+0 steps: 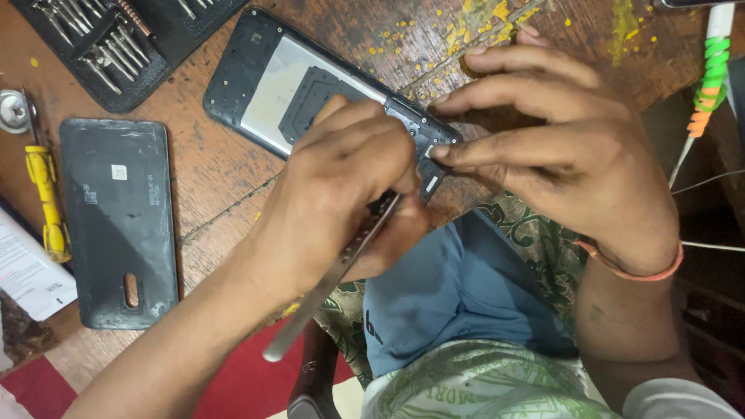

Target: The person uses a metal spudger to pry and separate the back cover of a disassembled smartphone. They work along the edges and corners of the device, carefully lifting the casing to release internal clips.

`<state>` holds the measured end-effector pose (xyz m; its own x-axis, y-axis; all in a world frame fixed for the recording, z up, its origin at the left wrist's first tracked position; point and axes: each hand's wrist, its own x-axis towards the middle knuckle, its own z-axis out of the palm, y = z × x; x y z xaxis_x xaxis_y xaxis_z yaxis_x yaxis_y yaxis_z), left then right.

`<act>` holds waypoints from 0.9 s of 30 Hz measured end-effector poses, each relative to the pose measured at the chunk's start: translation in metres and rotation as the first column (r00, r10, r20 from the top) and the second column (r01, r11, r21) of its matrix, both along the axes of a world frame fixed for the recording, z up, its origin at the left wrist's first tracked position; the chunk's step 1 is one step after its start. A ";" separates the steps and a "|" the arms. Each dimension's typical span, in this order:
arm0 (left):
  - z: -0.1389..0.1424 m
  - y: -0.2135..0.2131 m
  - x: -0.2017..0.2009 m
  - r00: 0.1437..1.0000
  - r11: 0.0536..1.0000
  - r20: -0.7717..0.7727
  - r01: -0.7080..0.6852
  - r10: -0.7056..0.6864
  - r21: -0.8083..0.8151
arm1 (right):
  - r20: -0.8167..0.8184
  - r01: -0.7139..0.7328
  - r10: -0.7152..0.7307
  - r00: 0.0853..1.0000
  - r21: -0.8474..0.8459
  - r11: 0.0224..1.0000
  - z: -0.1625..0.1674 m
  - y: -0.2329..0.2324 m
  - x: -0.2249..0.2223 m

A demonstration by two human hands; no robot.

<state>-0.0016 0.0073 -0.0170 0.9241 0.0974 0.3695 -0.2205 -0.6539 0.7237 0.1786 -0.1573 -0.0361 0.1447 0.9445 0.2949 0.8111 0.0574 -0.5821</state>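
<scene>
Opened phone [310, 89] lying back-up on the worn wooden table [225, 167] near its edge, left hand [345, 190] clenched around metal tweezers [334, 271] at the phone's corner, right hand [551, 147] pinning that corner with fingertips, removed back cover [120, 221] well left, yellow screwdriver [46, 194] beside it.

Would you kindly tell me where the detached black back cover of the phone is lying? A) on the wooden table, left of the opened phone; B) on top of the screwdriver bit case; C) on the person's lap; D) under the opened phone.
A: the black back cover lies flat on the wooden table, left of the opened phone, with the yellow-handled screwdriver beside it.
</scene>
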 end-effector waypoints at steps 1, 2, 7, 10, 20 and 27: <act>0.001 0.001 0.000 1.000 1.000 -0.012 0.025 -0.025 -0.012 | 0.001 -0.001 0.001 1.000 0.001 1.000 0.000 0.000 0.000; 0.001 0.001 0.000 1.000 1.000 -0.019 0.001 -0.002 -0.014 | 0.000 0.000 0.000 1.000 0.000 1.000 0.000 0.000 0.000; -0.005 -0.002 0.001 0.998 0.998 0.038 -0.050 0.049 0.036 | -0.020 -0.009 0.009 1.000 0.008 1.000 0.000 0.000 0.000; -0.007 -0.002 -0.003 0.999 0.999 -0.004 -0.035 0.035 -0.003 | -0.014 0.004 -0.004 1.000 0.004 1.000 -0.001 0.000 0.000; -0.013 -0.001 -0.002 0.999 0.998 0.028 -0.042 0.041 0.046 | -0.057 0.058 -0.056 0.997 0.041 0.997 -0.001 0.003 0.001; -0.011 0.000 0.000 0.999 0.999 0.036 -0.027 0.025 0.039 | -0.057 0.066 -0.064 0.996 0.030 0.997 -0.003 0.002 0.000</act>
<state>-0.0014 0.0076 -0.0283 0.9079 0.1060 0.4056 -0.2277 -0.6878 0.6893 0.1784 -0.1554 -0.0392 0.2222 0.9229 0.3146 0.7801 0.0253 -0.6251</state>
